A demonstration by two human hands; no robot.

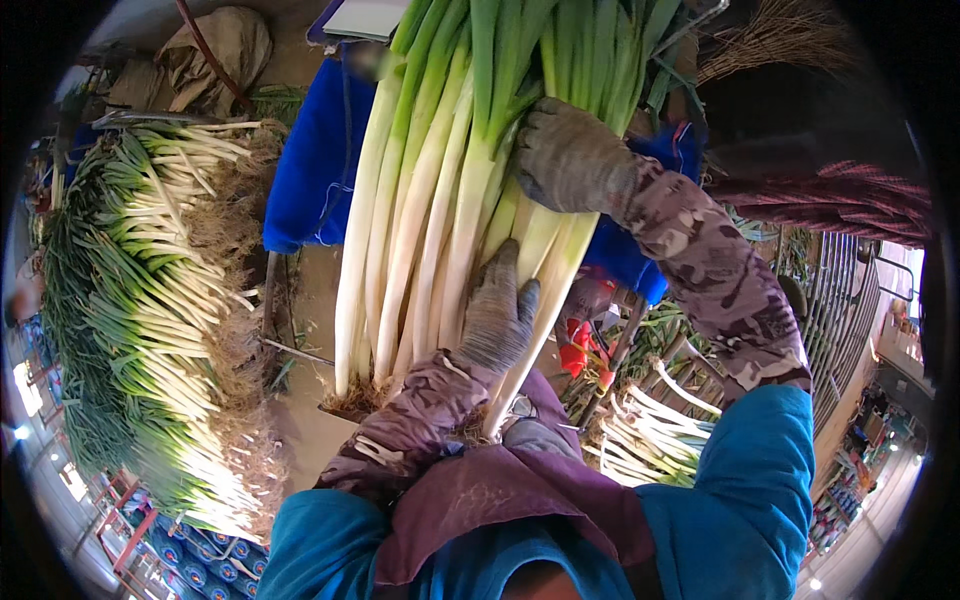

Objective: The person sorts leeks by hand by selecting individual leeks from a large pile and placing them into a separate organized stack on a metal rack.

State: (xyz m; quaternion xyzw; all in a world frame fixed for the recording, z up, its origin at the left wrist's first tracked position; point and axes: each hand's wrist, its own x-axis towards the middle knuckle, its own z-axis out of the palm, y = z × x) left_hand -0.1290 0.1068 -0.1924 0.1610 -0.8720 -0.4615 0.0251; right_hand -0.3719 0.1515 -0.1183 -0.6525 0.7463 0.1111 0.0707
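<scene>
A thick row of long green onions (pixel 430 220), white below and green at the top, stretches in front of me with the roots toward my body. My right hand (pixel 572 158), in a grey work glove, is closed around stalks on the right side, where white turns to green. Lower down, my left hand (pixel 498 315), gloved too, lies against the white stems with its fingers stretched upward and the thumb apart. Some stalks on the right lean at a slant over my lap. Beneath the row, blue cloth (pixel 315 160) shows on both sides.
A long heap of green onions (pixel 170 320) with shaggy roots lies on the left. Cleaned white stalks (pixel 655 430) rest low on the right, near a red object (pixel 574 348). A metal rack (pixel 835 310) stands farther right, and a twig broom (pixel 785 40) is at the upper right.
</scene>
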